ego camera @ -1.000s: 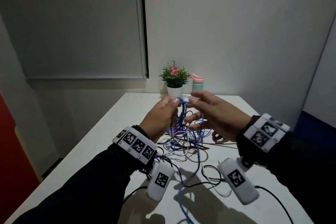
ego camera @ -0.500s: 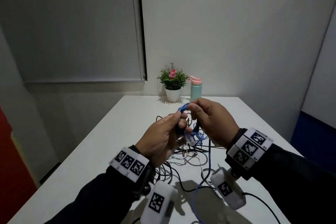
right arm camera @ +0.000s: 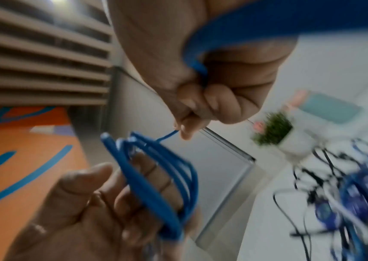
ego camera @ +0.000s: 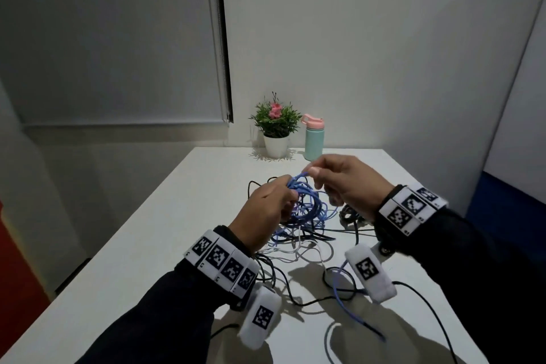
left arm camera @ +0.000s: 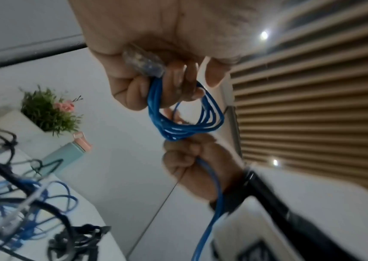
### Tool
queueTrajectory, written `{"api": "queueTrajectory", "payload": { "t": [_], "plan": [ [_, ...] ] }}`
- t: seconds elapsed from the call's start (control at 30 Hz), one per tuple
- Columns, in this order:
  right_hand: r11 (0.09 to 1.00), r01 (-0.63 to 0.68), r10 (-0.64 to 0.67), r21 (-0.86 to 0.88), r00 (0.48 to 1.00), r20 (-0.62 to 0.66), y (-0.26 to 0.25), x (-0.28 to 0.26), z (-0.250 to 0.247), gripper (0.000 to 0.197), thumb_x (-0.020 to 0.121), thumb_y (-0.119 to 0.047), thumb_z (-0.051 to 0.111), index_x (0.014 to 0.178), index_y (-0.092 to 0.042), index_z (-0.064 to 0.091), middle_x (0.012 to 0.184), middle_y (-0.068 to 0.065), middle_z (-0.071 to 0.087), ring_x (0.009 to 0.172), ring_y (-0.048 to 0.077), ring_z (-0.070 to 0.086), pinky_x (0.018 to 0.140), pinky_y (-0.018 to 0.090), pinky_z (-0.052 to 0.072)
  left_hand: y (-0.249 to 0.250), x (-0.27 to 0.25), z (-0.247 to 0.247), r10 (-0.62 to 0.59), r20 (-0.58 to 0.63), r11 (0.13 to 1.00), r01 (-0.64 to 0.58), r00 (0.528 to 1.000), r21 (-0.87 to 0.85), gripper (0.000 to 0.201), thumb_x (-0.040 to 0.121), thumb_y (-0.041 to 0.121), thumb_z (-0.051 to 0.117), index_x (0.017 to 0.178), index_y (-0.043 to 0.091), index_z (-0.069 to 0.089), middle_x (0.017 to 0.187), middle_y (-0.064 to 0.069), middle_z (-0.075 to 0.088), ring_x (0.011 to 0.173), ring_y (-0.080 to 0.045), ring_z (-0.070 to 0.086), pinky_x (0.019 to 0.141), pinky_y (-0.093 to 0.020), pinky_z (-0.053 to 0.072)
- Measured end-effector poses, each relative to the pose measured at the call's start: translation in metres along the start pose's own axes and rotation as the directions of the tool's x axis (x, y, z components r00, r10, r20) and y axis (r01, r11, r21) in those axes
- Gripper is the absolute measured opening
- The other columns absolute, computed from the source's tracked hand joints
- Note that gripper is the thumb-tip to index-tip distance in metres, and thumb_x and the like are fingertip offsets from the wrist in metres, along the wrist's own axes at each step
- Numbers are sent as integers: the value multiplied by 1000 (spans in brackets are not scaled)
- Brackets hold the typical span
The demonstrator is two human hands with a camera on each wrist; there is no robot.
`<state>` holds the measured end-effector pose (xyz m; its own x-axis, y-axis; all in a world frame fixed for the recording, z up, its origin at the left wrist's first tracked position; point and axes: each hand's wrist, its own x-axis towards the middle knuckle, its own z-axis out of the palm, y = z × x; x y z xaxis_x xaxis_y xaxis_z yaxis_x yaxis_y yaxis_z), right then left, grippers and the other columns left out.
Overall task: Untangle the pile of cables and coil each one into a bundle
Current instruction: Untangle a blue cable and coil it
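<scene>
1. Now, nearest us, loose blue cable (ego camera: 348,306) trails over the table (ego camera: 141,245); feed that slack gradually.
2. Left hand (ego camera: 266,213) grips the blue coil (left arm camera: 185,120); keep loops even.
3. Right hand (ego camera: 344,183) pinches the strand; lay it flat, clear of the tangled pile (ego camera: 307,233) beyond.

Head view dim and grainy; we see soft shadows cast toward 6 o'clock on the white matte table (ego camera: 141,245). Wall lines bow at the edges. Left wrist view: two small ceiling lights (left arm camera: 264,35) glare at 1 o'clock. Right wrist view heavily motion-blurred, worst at 3 to 5 o'clock.
</scene>
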<state>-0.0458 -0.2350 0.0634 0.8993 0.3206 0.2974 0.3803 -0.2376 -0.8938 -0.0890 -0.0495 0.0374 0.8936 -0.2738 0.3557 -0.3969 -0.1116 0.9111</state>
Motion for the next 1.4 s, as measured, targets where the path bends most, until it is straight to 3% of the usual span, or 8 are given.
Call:
{"api": "queueTrajectory", "payload": {
  "t": [0.27, 0.5, 0.6, 0.73, 0.83, 0.97, 1.1, 1.4],
  "plan": [
    [981, -188, 175, 47, 963, 206, 37, 11, 12, 20, 97, -17, 60, 81, -20, 71, 54, -3, 51, 38, 7, 29, 38, 17, 24, -39, 19, -10, 41, -161, 994, -23, 986, 107, 19, 95, 27, 55, 112, 19, 52, 103, -6, 66, 96, -23, 69, 85, -48, 59],
    [903, -54, 185, -426, 944, 273, 44, 36, -6, 14, 94, -19, 65, 106, -23, 70, 71, -10, 65, 55, -4, 53, 55, 11, 40, -80, 33, -4, -105, -252, 988, 129, 962, 81, 17, 98, 31, 52, 88, 19, 56, 66, 6, 51, 58, -15, 47, 60, -39, 49],
    [719, 58, 178, -692, 948, 264, 41, 46, -20, 25, 92, -20, 67, 117, -24, 65, 80, -13, 62, 71, -4, 57, 61, 9, 39, -96, 41, -2, -312, -263, 933, 241, 913, -267, 17, 103, 16, 48, 87, 14, 53, 59, 3, 38, 45, -9, 32, 42, -23, 29],
    [214, 63, -151, -975, 988, 31, 31, 47, -31, 37, 90, -31, 66, 127, -26, 58, 122, 0, 54, 111, 25, 50, 92, 38, 39, -116, 40, -2, -459, -346, 859, 309, 818, -408, 15, 102, 19, 48, 89, 14, 51, 59, 5, 35, 43, -8, 31, 42, -23, 25],
    [475, 291, -424, -831, 903, 74, 23, 25, -1, 11, 90, -24, 66, 101, -22, 69, 96, -2, 62, 82, 20, 57, 73, 34, 45, -127, 37, 0, -476, -398, 871, 359, 784, -334, 17, 101, 27, 49, 87, 16, 51, 58, 3, 38, 40, -8, 31, 38, -23, 24],
    [613, 361, -149, -702, 926, 346, 42, -5, 56, 17, 95, -28, 57, 96, -23, 73, 87, -5, 67, 79, 12, 59, 72, 30, 45, -129, 34, 9, -417, -402, 903, 320, 815, -287, 16, 96, 31, 52, 97, 17, 61, 77, -6, 64, 61, -17, 58, 58, -35, 49],
    [684, 182, -164, -706, 982, 94, 71, -7, 59, 18, 93, -19, 56, 102, -23, 72, 88, -4, 62, 85, 17, 61, 75, 33, 47, -126, 30, 17, -391, -281, 851, 228, 876, -473, 10, 100, 14, 51, 97, 7, 57, 60, 1, 45, 44, -8, 38, 45, -21, 30],
    [789, 125, -271, -601, 949, -159, 88, -12, 61, 7, 84, -26, 72, 87, -27, 65, 80, -12, 45, 73, -2, 49, 63, 10, 35, -111, 24, 23, -294, -160, 715, 106, 942, -691, 16, 101, 11, 48, 104, 2, 61, 64, -5, 42, 47, -10, 33, 63, -31, 28]
  ]
}}
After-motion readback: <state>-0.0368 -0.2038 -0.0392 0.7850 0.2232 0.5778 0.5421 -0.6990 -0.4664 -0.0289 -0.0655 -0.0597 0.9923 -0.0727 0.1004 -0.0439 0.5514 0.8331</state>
